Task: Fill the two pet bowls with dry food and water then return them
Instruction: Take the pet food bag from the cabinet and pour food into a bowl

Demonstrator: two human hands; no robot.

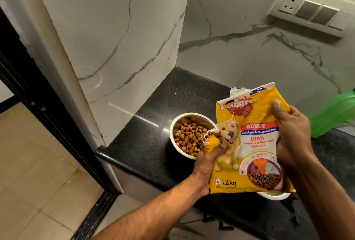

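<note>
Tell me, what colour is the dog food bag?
Mostly yellow, the dog food bag; the head view shows it.

Black speckled desk (153,124) w/ marble-look wall (119,34) behind. Switch panel (309,11) top right, green plastic item (334,115) at right edge. Beige tiled floor (28,163) lower left.

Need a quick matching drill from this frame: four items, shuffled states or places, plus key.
Things:
1. food bag
2. left bowl
3. second bowl
4. green bottle

States or places:
A. mostly hidden beneath the bag
B. holds brown kibble
C. lying at the right edge of the counter
D. gripped by the left hand and right hand, tilted over a bowl

Pairs: 1-D, 2-B, 3-A, 4-C
</note>
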